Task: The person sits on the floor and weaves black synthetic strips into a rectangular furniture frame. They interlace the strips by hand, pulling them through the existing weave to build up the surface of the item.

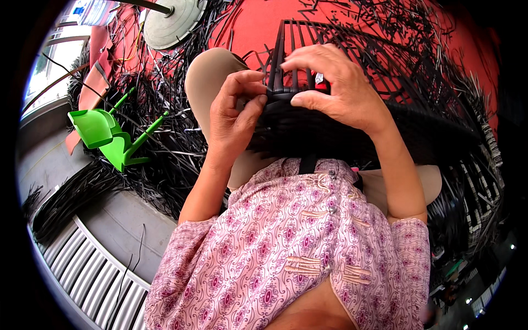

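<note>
Across my lap lies a black frame (281,52) with thin parallel bars, and its near side is a dark woven panel (297,129). At the frame's left corner, my left hand (236,110) has its thumb and fingers drawn together in a pinch. Whatever sits between those fingertips is too small and dark to make out. My right hand (338,91) arches over the frame's near edge, thumb and fingers apart, with nothing visible in its grasp. The thumb is close to the dark edge; whether it touches cannot be told.
Loose black strips (165,146) are heaped on the left and beyond the frame, over a red floor covering (247,27). A bright green plastic chair (99,129) lies tipped at the left. Farther off is a grey round base (173,25). White slats (91,275) run along the lower left.
</note>
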`<act>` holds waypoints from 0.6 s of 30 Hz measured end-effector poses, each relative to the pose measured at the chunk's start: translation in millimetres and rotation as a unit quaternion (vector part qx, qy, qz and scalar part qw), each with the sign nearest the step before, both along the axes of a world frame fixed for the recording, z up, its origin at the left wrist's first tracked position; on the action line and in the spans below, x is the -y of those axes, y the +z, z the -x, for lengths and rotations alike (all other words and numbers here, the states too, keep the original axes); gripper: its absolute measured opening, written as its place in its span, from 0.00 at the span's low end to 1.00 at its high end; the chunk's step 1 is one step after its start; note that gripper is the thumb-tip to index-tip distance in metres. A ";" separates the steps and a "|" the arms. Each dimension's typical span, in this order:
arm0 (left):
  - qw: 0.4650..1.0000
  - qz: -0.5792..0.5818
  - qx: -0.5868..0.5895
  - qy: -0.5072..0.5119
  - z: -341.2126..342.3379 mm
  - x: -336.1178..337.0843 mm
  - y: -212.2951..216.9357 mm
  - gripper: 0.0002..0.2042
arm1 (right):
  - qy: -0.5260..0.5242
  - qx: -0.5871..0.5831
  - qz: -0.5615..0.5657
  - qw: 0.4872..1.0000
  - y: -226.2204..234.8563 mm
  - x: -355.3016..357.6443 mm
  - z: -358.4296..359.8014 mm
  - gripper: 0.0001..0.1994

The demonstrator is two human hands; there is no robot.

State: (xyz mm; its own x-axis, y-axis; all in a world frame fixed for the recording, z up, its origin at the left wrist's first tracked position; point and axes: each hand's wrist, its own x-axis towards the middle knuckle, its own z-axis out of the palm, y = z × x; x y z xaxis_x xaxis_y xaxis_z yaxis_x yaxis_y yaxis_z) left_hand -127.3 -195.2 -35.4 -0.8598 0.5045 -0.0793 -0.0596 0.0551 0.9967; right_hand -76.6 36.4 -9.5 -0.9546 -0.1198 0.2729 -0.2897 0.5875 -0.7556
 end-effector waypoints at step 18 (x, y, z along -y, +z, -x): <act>0.997 0.038 0.046 0.040 -5.8 -5.8 0.8 0.12 | 0.147 0.205 0.076 0.965 -27.0 11.8 44.8 0.20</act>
State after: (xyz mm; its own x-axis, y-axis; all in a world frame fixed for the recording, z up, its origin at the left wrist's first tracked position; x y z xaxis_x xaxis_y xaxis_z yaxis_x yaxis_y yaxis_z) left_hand -121.5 -189.3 -34.6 -0.8842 0.4243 -0.1953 -0.1582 0.1213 0.9799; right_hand -121.4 24.6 -36.5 -0.9168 -0.3901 -0.0853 -0.0850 0.3992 -0.9129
